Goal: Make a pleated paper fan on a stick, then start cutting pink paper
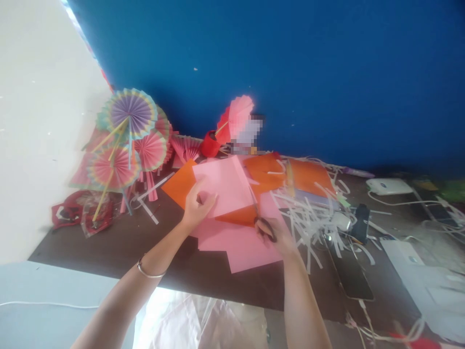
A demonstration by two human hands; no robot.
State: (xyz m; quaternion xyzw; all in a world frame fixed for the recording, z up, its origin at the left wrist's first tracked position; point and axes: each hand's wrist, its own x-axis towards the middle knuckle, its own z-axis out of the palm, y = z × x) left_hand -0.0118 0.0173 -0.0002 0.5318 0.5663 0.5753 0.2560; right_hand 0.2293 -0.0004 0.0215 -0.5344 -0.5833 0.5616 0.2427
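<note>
A light pink sheet of paper (221, 186) is raised over other sheets, its left edge gripped by my left hand (196, 206), thumb on top. My right hand (274, 235) is closed round the dark handles of a pair of scissors (267, 229). The scissors' blades point up along the right edge of the pink sheet; whether they are apart is blurred. Under it lie an orange sheet (178, 184) and more pink paper (240, 249). Further orange sheets (265, 172) rest just behind the scissors.
Folded paper fans on sticks (129, 114) stand at the left, near a red plastic-wrapped item (96, 213). White paper strips (308, 223) pile up on the right, beside a phone (350, 269) with a cable. A red pot (210, 144) sits against the blue wall (290, 72).
</note>
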